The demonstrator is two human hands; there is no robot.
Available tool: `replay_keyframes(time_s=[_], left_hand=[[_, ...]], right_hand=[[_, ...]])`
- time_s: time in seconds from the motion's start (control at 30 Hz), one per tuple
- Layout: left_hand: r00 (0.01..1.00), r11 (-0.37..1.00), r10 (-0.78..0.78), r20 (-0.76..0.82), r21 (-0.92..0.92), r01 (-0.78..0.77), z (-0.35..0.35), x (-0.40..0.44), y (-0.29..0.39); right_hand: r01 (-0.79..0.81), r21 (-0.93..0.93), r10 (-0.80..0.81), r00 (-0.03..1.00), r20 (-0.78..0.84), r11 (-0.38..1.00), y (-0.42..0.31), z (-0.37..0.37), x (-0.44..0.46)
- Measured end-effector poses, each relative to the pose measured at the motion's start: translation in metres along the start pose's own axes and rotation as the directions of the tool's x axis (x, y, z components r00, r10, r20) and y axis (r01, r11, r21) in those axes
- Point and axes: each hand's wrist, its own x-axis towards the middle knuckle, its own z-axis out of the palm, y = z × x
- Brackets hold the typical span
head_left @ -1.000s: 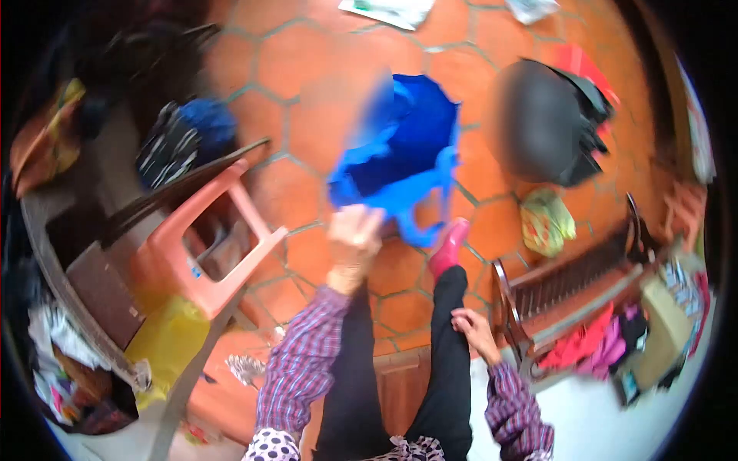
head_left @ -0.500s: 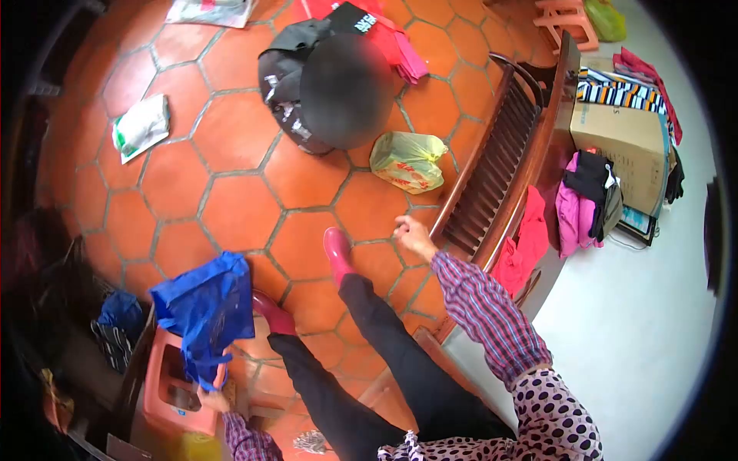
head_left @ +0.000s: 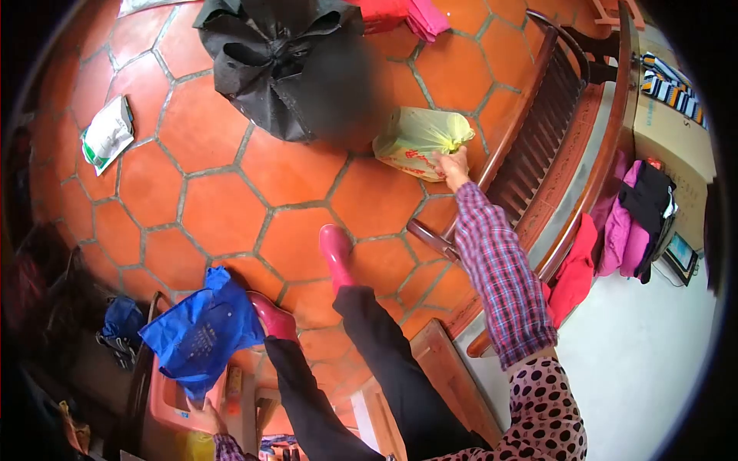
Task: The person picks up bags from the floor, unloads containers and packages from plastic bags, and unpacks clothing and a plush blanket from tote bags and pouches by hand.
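Reaching forward, my right hand point(head_left: 452, 165) has its fingers closed at the knotted neck of a translucent yellow-green plastic bag point(head_left: 415, 146) with red print, which rests on the tiles. Low on the left, my left hand point(head_left: 205, 417) grips the end of a blue tote bag point(head_left: 204, 330). The tote hangs partly over a pink plastic stool point(head_left: 171, 399) and spreads toward my pink boot point(head_left: 274, 316). Its handles are mostly hidden at my fingers.
A big black gathered bag point(head_left: 261, 69) lies ahead, partly blurred. The white-and-green packet point(head_left: 108, 137) is on the floor at left. A dark wooden slatted bench point(head_left: 530, 131) runs along the right, with red cloth point(head_left: 573, 269), piled clothes point(head_left: 642, 207) and a cardboard box point(head_left: 669, 138) beyond.
My right hand has moved forward and taken hold of the yellow-green bag's neck. The left hand keeps the blue tote, which has shifted slightly. My view has moved, showing more of the bench.
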Motion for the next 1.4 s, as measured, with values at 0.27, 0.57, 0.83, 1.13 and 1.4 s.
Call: replay_keyframes(time_s=[0.27,0.57,0.83,1.13,1.4], left_hand=[[0.723,0.957,0.180,0.667,-0.288,0.027,0.116,-0.044,0.190],[0.340,0.559,-0.025,0.940,-0.269,0.785,0.209,-0.088,0.347],[0.667,0.265,0.213,0.714,-0.699,0.664,0.174,-0.036,0.295],[0.925,0.440,0.060,0.375,-0.842,0.313,0.153,-0.024,0.359],[0.967,0.620,0.170,0.192,-0.784,0.046,0.117,0.024,0.338]], right_hand=[[0.465,-0.453,-0.436,0.883,0.174,0.760,0.024,0.045,-0.126],[0.613,-0.110,-0.479,0.705,0.523,0.782,-0.032,0.052,-0.368],[0.827,0.208,-0.637,0.216,0.740,0.522,-0.092,0.075,-0.395],[0.277,-0.167,-0.242,0.950,0.199,0.946,-0.252,0.192,-0.190],[0.023,0.264,-0.026,1.000,0.006,0.964,-0.237,0.220,-0.174]])
